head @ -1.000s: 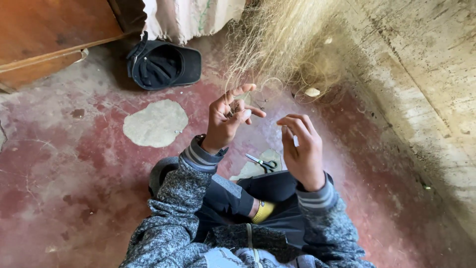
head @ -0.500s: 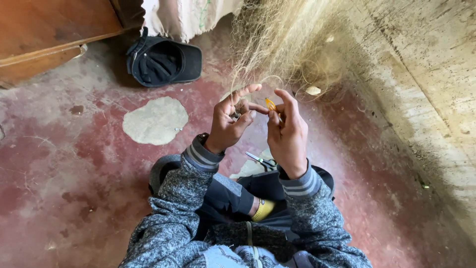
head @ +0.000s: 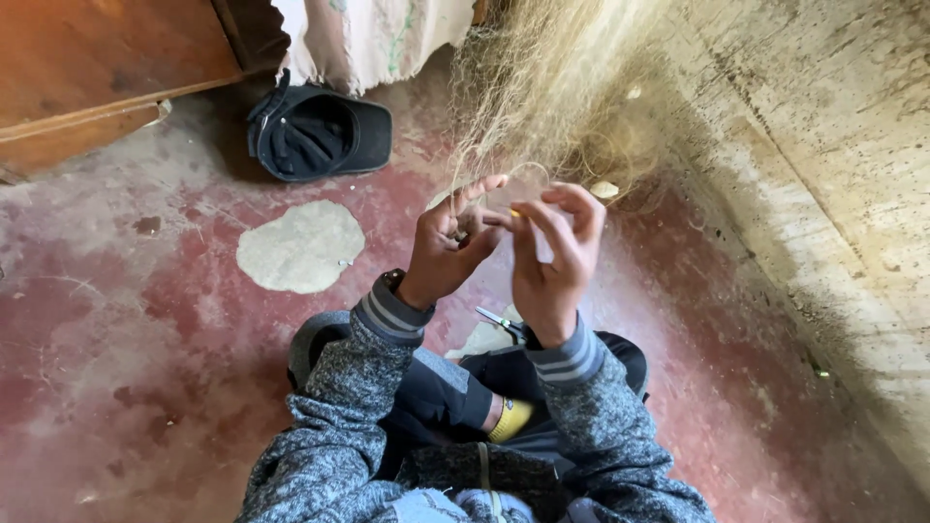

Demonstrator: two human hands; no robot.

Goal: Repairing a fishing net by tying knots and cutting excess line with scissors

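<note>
I sit cross-legged on a worn red floor, both hands raised in front of a hanging mass of fine pale fishing net (head: 552, 87). My left hand (head: 448, 247) pinches strands of the net between thumb and fingers. Close beside it, almost touching, my right hand (head: 554, 257) grips a small yellow netting needle (head: 515, 212), of which only the tip shows between the fingers. Thin net threads loop over both hands. Grey knitted sleeves cover both arms.
A dark cap (head: 320, 134) lies upside down on the floor at the back. Small scissors (head: 501, 321) rest by my knee. A wooden cabinet (head: 107, 73) stands at back left, a rough concrete wall (head: 823, 165) runs along the right. A bare grey patch (head: 302, 247) marks the floor.
My right hand has moved left from apart to right beside my left hand, bringing the yellow needle up to the net strands. Both hands sit slightly closer to the net.
</note>
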